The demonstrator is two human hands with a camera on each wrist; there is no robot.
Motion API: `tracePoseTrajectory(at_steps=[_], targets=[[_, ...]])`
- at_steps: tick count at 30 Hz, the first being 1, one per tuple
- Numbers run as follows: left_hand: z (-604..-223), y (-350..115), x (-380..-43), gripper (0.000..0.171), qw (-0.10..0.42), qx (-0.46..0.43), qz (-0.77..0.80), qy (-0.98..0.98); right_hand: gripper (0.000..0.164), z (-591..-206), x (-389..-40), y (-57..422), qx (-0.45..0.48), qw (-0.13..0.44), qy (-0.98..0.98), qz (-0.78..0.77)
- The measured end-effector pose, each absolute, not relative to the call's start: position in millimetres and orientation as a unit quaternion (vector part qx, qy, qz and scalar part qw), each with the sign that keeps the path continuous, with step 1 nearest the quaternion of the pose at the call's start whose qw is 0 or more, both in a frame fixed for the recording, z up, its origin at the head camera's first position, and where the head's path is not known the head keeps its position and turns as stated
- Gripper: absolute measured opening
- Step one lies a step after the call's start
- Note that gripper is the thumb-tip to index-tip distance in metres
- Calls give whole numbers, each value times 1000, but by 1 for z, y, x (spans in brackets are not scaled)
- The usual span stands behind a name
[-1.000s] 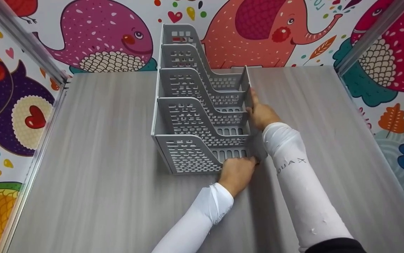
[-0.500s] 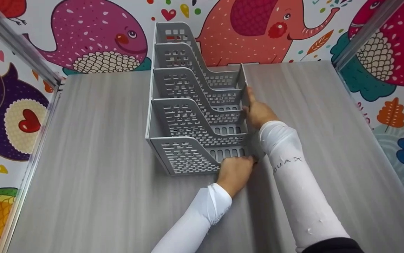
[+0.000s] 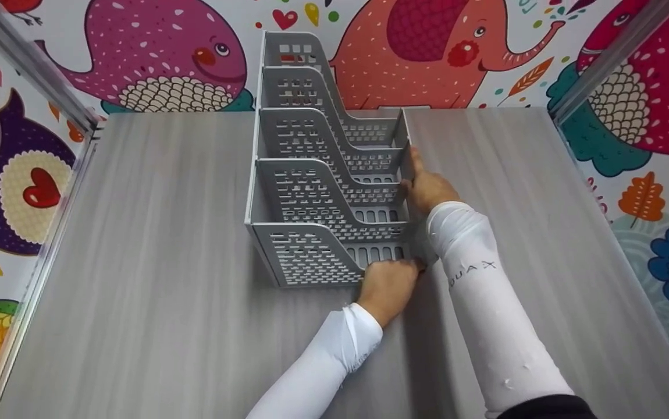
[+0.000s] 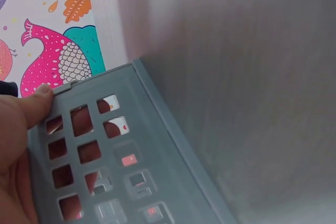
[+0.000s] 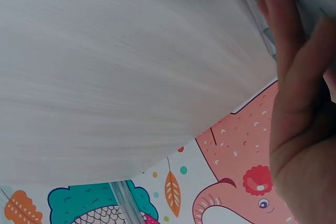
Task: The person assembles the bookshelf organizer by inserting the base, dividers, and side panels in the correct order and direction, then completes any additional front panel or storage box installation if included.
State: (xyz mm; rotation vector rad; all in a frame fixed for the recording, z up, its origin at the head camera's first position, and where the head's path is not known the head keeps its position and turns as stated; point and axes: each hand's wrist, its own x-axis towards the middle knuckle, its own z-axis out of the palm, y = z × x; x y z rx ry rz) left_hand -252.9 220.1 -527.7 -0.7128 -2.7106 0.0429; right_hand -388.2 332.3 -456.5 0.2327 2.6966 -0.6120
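A grey plastic file organizer (image 3: 305, 250) with several upright slots stands on the table in the head view. Its perforated dividers slope from tall left backs to a low right side. My left hand (image 3: 390, 288) grips the near right corner, its fingertips hidden behind the panel. In the left wrist view, the thumb of the left hand (image 4: 16, 140) lies over the edge of the perforated end panel (image 4: 115, 140). My right hand (image 3: 430, 189) holds the low right wall farther back, index finger along its outer face. The right wrist view shows the right hand (image 5: 299, 108) against that wall.
The wood-grain table (image 3: 160, 262) extends on both sides of the organizer. Printed animal panels (image 3: 177, 52) enclose the back and sides, with metal posts (image 3: 614, 58) at the corners. The organizer's far end is near the back panel.
Both hands keep their places on the organizer. The view shifts slightly; the organizer appears a little farther left than a second ago.
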Motion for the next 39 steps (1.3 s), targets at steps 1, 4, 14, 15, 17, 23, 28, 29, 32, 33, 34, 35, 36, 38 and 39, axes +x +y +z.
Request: tracePoseTrajectory(at_steps=[1, 4, 14, 15, 17, 23, 28, 29, 32, 33, 34, 35, 36, 38, 39], targets=[[-527, 220, -253, 16, 168, -252, 14, -953, 72, -457, -388, 333, 83, 183, 955, -217], [-527, 221, -253, 17, 170, -255, 9, -952, 72, -458, -388, 335, 77, 182, 959, -204], [-526, 221, -253, 16, 162, -256, 21, -953, 69, -461, -390, 337, 74, 196, 957, -198], [-526, 221, -254, 16, 160, -257, 23, -953, 69, -461, -390, 337, 74, 195, 958, -198], [-525, 222, -254, 16, 156, -257, 26, -953, 69, -461, -391, 337, 71, 190, 960, -195], [-525, 220, -255, 15, 163, -254, 15, -953, 67, -465, -394, 335, 68, 183, 964, -183], [-527, 217, -254, 16, 173, -251, 12, -952, 66, -465, -393, 331, 69, 192, 962, -180], [-527, 217, -254, 16, 171, -250, 10, -953, 66, -465, -393, 330, 69, 193, 962, -180], [-526, 217, -254, 15, 168, -251, 2, -953, 67, -464, -394, 330, 69, 192, 963, -178], [-526, 217, -254, 16, 170, -252, -3, -953, 67, -464, -395, 331, 72, 192, 963, -177], [-526, 217, -255, 16, 173, -253, -7, -952, 67, -465, -395, 331, 74, 191, 963, -176], [-526, 217, -255, 16, 176, -255, -10, -951, 68, -465, -395, 332, 76, 191, 963, -175], [-527, 217, -255, 16, 179, -257, -13, -950, 68, -466, -395, 333, 78, 192, 963, -175], [-527, 217, -254, 16, 185, -259, -17, -948, 69, -468, -396, 334, 81, 198, 961, -175], [-528, 217, -254, 16, 185, -259, -16, -948, 69, -468, -396, 334, 81, 202, 960, -176]])
